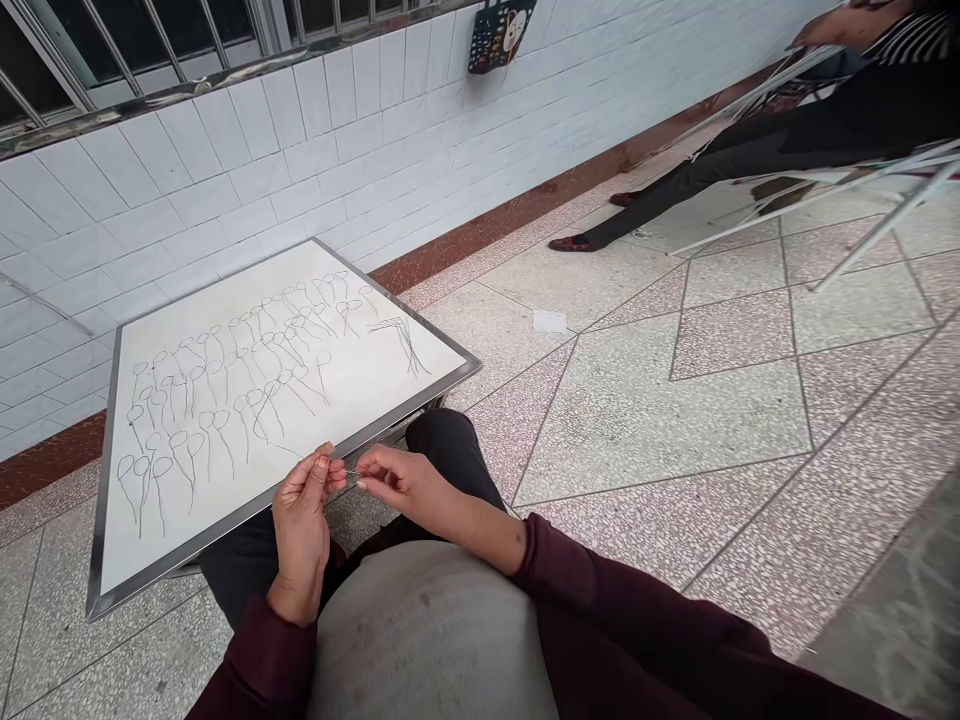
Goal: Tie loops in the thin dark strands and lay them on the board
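Observation:
My left hand (302,510) is closed in a pinch at the near edge of the table, a tan wrap or tape showing by a fingertip. Between it and my right hand (412,490) runs a short bit of thin wire (351,472), pinched from both sides. Part of it seems to extend left over the tabletop. On the white table (375,400) lie several thin wire pieces with looped heads and long tails, such as this looped wire (162,468), in uneven rows. A bundle of straight wires (409,350) rests near the right corner.
A metal rim edges the table, which stands by a white tiled wall (300,150). A dark patterned bag (501,38) hangs there. Another person's legs (675,180) stretch out beside a white metal frame (877,235). A white paper (550,321) lies on the floor.

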Demonstrator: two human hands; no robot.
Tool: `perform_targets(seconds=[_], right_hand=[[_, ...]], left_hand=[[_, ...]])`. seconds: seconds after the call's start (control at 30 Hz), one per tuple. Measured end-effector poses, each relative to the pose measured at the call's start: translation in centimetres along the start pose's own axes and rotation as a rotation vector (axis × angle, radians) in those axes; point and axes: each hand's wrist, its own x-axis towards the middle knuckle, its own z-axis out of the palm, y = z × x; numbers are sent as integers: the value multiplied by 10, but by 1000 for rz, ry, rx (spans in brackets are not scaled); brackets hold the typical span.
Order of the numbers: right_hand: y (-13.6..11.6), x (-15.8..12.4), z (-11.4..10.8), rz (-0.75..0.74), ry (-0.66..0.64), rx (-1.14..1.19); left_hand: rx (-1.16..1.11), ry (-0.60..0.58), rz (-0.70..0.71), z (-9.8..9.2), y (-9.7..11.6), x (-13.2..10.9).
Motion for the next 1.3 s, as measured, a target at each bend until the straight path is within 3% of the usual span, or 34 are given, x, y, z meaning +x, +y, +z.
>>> perform_targets(seconds=[0.2,0.4,0.57,0.9,1.0,1.17,1.23,1.3], right_hand=[[8,2,2,-177,65,-189],[6,2,2,-211,88,-179],[3,2,-2,-277,30,-165],[7,-2,-6,-370,21,-349],[0,-4,-10,-247,-40,-175],[-8,-1,-9,166,-134,388],[-7,0,-6,220,-125,441],[-6,1,-3,188,-62,340]], left_hand=[[2,20,0,1,1,0],[4,50,11,3,1,-1],[18,35,7,1,0,0],[-73,-38,-10,0,-6,2],[-113,-80,-17,1,-4,2],[-137,-164,-9,3,-1,2],[-141,-179,-14,4,-1,2],[-144,-170,-22,5,-2,3]])
